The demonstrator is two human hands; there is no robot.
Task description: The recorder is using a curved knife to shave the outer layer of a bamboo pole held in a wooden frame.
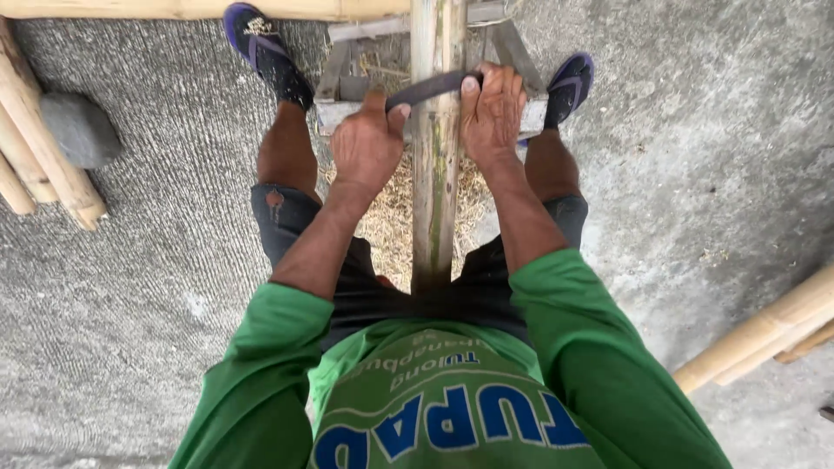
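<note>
Both hands grip a dark curved blade laid across a bamboo pole. The left hand has its fingers closed on the blade's left end, and the right hand is closed on its right end. The pole runs lengthwise between the fingers, pale with green streaks, over a wooden frame. Shavings lie below the wrists. No container shows.

Both hands clenched, forearms extended forward

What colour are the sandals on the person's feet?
The sandals are dark blue to purple with black footbeds, seen in the head view, either side of the bamboo pole.
</note>
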